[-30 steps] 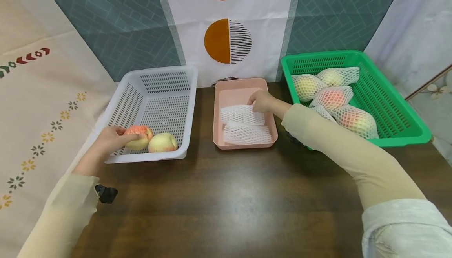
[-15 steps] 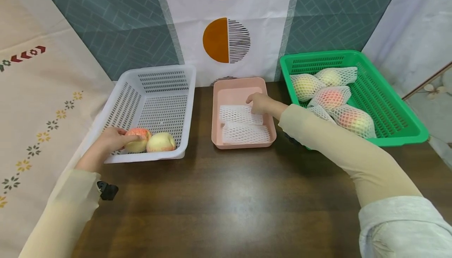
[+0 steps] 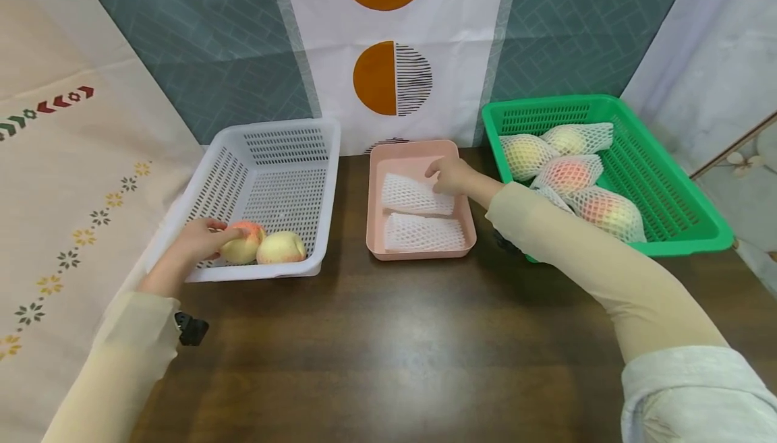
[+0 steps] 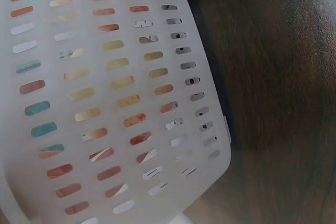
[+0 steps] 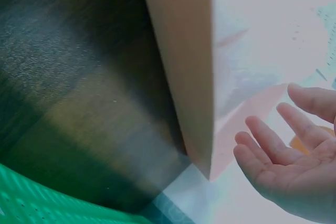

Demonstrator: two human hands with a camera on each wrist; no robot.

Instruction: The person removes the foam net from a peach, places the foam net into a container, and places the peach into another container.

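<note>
At the near left of the white basket (image 3: pixel 334 180), my left hand (image 3: pixel 197 239) holds a red-and-yellow peach (image 3: pixel 244 249), thumb across its top; the other fingers are partly hidden. A paler peach (image 3: pixel 282 247) lies against its right side. In the left wrist view the slotted basket wall (image 4: pixel 173 108) hides the hand. My right hand (image 3: pixel 452 176) is over the pink tray (image 3: pixel 421 254), at the right end of a white foam net sleeve (image 3: pixel 415 193). A second foam net sleeve (image 3: pixel 423 232) lies nearer. In the right wrist view the right hand's fingers (image 5: pixel 278 150) are spread and loosely bent.
A green basket (image 3: pixel 680 193) at the right holds several peaches in foam nets (image 3: pixel 610 214). All three containers stand on a dark wooden table (image 3: pixel 388 342). A patterned cloth (image 3: pixel 394 79) hangs behind them, and a cream cloth (image 3: pixel 79 180) lies along the left.
The farther foam net sleeve has turned, its left end shifting away from the nearer one, so a gap shows between them. The left hand stays at the red-and-yellow peach; the head view shifts slightly.
</note>
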